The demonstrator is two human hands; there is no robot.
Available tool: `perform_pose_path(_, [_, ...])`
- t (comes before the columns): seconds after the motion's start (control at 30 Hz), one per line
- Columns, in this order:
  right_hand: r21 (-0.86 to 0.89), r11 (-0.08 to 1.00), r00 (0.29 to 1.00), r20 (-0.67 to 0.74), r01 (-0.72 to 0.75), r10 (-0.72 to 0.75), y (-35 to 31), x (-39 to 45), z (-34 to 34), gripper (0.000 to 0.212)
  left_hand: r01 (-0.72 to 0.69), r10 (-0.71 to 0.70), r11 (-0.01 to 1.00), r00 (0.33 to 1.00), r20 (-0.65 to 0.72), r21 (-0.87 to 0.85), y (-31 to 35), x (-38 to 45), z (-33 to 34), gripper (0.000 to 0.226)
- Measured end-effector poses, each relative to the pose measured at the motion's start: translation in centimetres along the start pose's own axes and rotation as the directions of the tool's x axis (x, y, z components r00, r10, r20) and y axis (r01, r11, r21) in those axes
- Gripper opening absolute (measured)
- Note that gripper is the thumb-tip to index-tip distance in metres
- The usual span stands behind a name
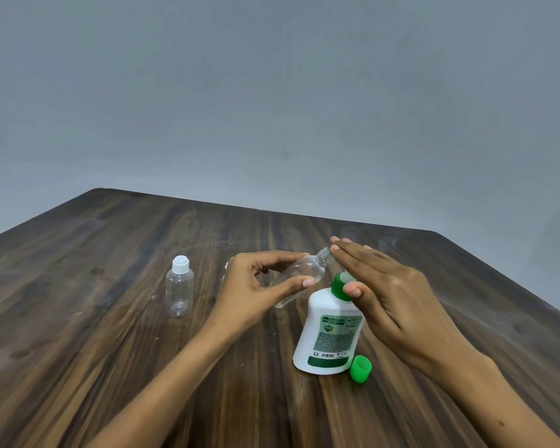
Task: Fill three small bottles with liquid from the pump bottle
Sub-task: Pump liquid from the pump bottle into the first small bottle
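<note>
A white pump bottle (328,334) with a green collar and label stands on the wooden table (110,318). My right hand (388,286) lies flat over its pump head, fingers straight. My left hand (256,286) grips a clear uncapped small bottle (304,273), tilted with its open neck up against the right fingertips by the pump. A second clear small bottle (179,287) with a white cap stands upright to the left. A sliver of another clear bottle (226,270) shows behind my left hand, mostly hidden.
A loose green cap (360,368) lies on the table just right of the pump bottle's base. The dark wooden table ends at a grey wall (272,92) behind; its far edge runs diagonally.
</note>
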State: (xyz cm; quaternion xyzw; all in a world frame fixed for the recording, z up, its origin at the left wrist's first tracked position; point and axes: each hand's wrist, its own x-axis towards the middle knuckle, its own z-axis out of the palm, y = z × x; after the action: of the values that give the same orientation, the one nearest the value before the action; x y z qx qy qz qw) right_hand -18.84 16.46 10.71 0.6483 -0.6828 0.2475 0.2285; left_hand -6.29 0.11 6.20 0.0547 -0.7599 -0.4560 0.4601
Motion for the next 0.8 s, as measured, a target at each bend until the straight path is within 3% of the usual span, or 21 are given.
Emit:
perform_pose_path(0.27, [0.22, 0.974, 0.997, -0.044, -0.045, 0.056, 0.0, -0.3, -0.3, 0.078, 0.02, -0.019, 0.999, 0.999, 0.029, -0.033, 0.4, -0.5, 0.3, 0.038])
perform_pose_path(0.5, [0.289, 0.953, 0.98, -0.143, -0.092, 0.138, -0.4, -0.9, 1.2, 0.077, 0.003, -0.003, 1.0, 1.0, 0.031, -0.012, 0.0, -0.6, 0.3, 0.038])
perform_pose_path(0.8, [0.169, 0.983, 0.981, -0.17, -0.067, 0.096, -0.3, -1.0, 1.3, 0.077, 0.036, -0.035, 0.996, 0.999, 0.01, -0.086, 0.2, -0.8, 0.4, 0.04])
